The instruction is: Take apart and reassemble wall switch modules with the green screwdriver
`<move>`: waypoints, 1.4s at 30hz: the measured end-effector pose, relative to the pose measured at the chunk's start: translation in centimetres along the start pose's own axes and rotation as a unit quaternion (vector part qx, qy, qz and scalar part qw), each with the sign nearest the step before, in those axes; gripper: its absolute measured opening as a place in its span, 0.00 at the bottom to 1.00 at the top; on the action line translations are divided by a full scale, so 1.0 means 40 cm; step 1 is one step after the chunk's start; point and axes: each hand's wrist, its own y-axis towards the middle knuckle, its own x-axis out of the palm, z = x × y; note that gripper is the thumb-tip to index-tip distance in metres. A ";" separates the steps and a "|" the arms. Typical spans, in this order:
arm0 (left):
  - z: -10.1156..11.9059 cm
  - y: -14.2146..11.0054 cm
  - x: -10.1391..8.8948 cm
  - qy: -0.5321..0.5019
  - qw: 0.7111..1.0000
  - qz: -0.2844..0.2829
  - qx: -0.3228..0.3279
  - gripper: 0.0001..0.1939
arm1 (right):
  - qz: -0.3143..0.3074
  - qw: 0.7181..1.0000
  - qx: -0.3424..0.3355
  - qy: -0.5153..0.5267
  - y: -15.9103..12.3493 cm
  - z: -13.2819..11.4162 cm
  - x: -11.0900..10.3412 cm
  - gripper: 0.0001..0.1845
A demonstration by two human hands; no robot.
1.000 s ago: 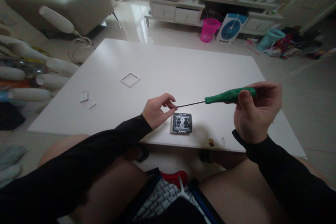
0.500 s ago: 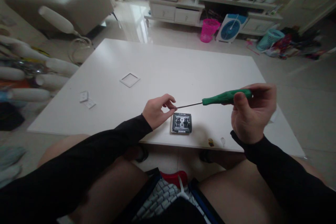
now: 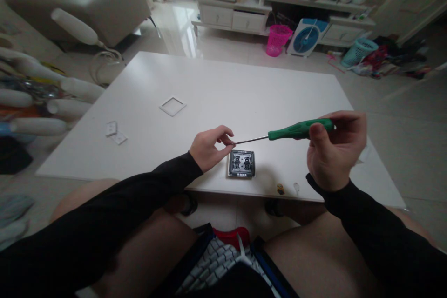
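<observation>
A green-handled screwdriver (image 3: 296, 129) is gripped in my right hand (image 3: 337, 151), its shaft pointing left and nearly level above the table. At its tip, my left hand (image 3: 211, 146) pinches with thumb and forefinger; whatever small piece may be between them is too tiny to make out. Just below the tip lies a square wall switch module (image 3: 241, 164), its dark inner mechanism facing up. To the left on the table are a thin square white frame (image 3: 172, 106) and two small white switch covers (image 3: 116, 133).
The white table (image 3: 223, 88) has a small yellow-and-dark item (image 3: 280, 189) and a small clear piece (image 3: 296, 188) near its front edge. Beyond it stand a pink basket (image 3: 278, 41), a blue fan (image 3: 307, 37) and a white cabinet (image 3: 223, 17).
Nearly everything holds still. My right hand and the screwdriver have shifted very slightly to the left.
</observation>
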 end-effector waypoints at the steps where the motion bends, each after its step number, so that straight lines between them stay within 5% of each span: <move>1: 0.000 0.000 0.000 0.001 1.000 -0.001 -0.001 0.14 | -0.002 1.000 0.000 0.001 0.000 0.000 0.000 0.16; 18: -0.004 -0.007 0.006 0.015 1.000 -0.014 -0.008 0.13 | -0.006 1.000 0.010 -0.015 0.000 -0.007 0.005 0.17; 25: -0.016 -0.016 0.004 0.041 0.997 -0.064 -0.003 0.09 | -0.009 0.999 0.018 -0.027 -0.001 -0.035 0.017 0.19; 33: -0.020 -0.023 0.004 0.054 0.994 -0.094 -0.020 0.10 | -0.079 0.996 0.012 -0.030 -0.005 -0.015 0.008 0.18; 42: -0.009 -0.023 0.008 0.004 0.996 -0.082 -0.040 0.10 | -0.091 0.994 0.053 0.029 -0.017 -0.005 0.013 0.24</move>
